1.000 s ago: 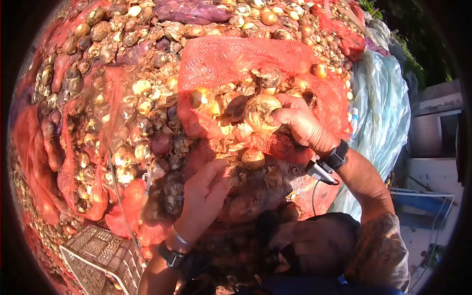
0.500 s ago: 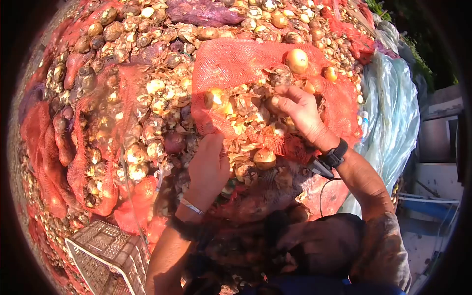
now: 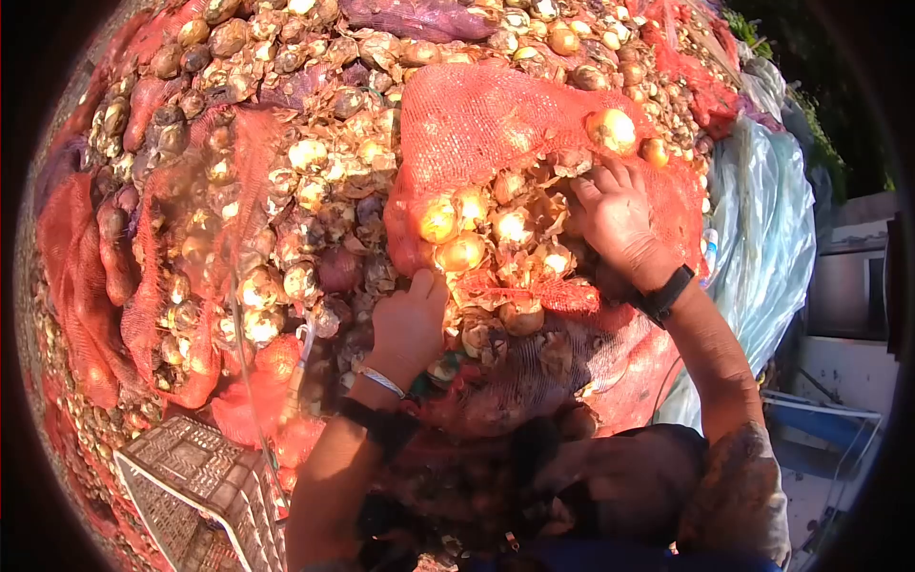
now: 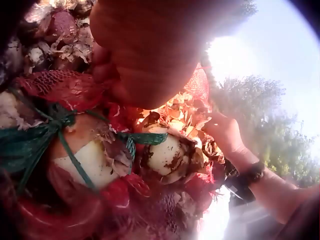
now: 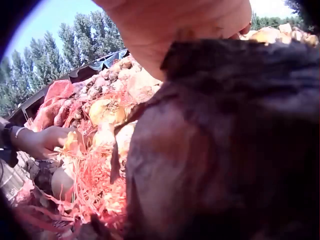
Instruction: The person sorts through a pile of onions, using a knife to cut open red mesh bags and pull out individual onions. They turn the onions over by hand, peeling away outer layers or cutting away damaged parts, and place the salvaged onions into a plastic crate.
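Note:
An opened red mesh bag point(image 3: 477, 124) lies over onions and loose skins. In the head view my left hand point(image 3: 410, 324) grips the bag's near-left edge with bent fingers, beside yellow onions point(image 3: 461, 253). My right hand point(image 3: 620, 224) reaches palm down into the skins at the bag's right part; its fingertips are hidden, so whether it holds anything is unclear. A large pale onion point(image 3: 611, 132) rests on the mesh beyond it. Green twine point(image 4: 60, 122) crosses an onion in the left wrist view. Close under the right palm, a dark, skin-covered onion point(image 5: 170, 150) fills much of the right wrist view.
Onions and other red mesh bags point(image 3: 71, 276) spread across the left and far side. A plastic crate point(image 3: 195, 458) stands at the lower left. Clear plastic sheeting point(image 3: 762, 210) runs along the right, and a purple bag point(image 3: 419, 19) lies at the top.
The large onion left my right hand and lies on the mesh. That hand is back among the skins. My left hand moved up to the bag's edge, and more yellow onions show beside it.

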Demonstrator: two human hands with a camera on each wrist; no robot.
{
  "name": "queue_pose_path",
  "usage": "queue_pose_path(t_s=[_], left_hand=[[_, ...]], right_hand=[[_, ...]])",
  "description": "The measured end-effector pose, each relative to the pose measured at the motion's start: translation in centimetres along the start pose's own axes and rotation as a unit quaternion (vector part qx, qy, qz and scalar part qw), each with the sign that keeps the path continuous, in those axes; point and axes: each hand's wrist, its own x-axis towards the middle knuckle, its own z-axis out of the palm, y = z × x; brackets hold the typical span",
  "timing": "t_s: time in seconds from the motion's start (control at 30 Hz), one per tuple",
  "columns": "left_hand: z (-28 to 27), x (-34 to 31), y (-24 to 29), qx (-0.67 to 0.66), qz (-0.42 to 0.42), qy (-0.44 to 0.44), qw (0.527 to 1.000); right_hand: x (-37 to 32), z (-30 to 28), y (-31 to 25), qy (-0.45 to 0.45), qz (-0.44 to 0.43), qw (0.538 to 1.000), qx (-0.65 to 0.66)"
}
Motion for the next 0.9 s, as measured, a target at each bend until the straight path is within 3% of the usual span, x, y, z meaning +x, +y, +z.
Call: queue_pose_path(t_s=[0.03,0.1,0.13,0.17,0.27,0.33,0.37,0.43,0.47,0.5,0.53,0.63,0.77,0.8,0.83,0.9], left_hand=[[0.1,0.0,0.5,-0.030,-0.025,0.004,0.999],[0.7,0.1,0.6,-0.039,-0.033,-0.012,0.999],[0.7,0.2,0.5,-0.048,-0.046,-0.023,0.997],[0.2,0.1,0.2,-0.043,-0.047,-0.025,0.998],[-1.0,0.6,-0.7,-0.149,-0.052,0.040,0.987],[-1.5,1.6,-1.5,-0.165,-0.116,0.180,0.963],[-1.6,2.5,-1.7,-0.167,-0.119,0.174,0.963],[-2.6,6.1,-2.2,-0.088,-0.082,0.272,0.955],[-2.4,7.2,-2.4,-0.087,-0.083,0.274,0.954],[-2.0,7.7,-2.6,-0.078,-0.110,0.190,0.973],[-1.7,8.0,-2.9,-0.067,-0.136,0.105,0.983],[-0.9,8.1,-4.7,-0.082,-0.183,0.045,0.979],[-0.1,6.9,-5.0,-0.082,-0.192,-0.001,0.978],[-0.9,6.2,-3.4,-0.026,-0.139,0.060,0.988],[-1.4,5.4,-1.7,0.032,-0.086,0.120,0.989],[-2.0,4.9,1.4,-0.164,-0.088,0.132,0.974]], right_hand=[[0.9,-0.1,-1.4,0.042,-0.039,0.998,0.039],[3.1,-0.7,-4.6,0.034,-0.113,0.984,0.131],[4.2,0.2,-6.0,0.011,-0.138,0.979,0.149],[5.5,1.3,-6.7,-0.099,-0.173,0.971,0.134],[8.1,4.8,-8.7,-0.124,-0.147,0.969,0.154],[10.6,3.8,-9.1,-0.391,-0.115,0.899,0.159],[11.0,3.7,-9.3,-0.396,-0.115,0.896,0.162],[11.8,3.4,-9.4,-0.442,-0.129,0.877,0.135],[11.5,4.2,-9.6,-0.436,-0.130,0.884,0.108],[11.1,3.7,-9.7,-0.438,-0.132,0.883,0.109],[10.5,2.8,-9.5,-0.383,-0.117,0.910,0.104],[8.2,1.7,-8.2,-0.249,-0.109,0.957,0.100],[5.5,-2.9,-4.1,-0.166,0.042,0.971,0.166],[5.2,-4.1,-2.7,-0.220,0.173,0.915,0.291],[3.6,-2.8,-0.9,-0.176,0.259,0.817,0.484],[1.2,-2.3,0.6,-0.087,0.319,0.605,0.724]])
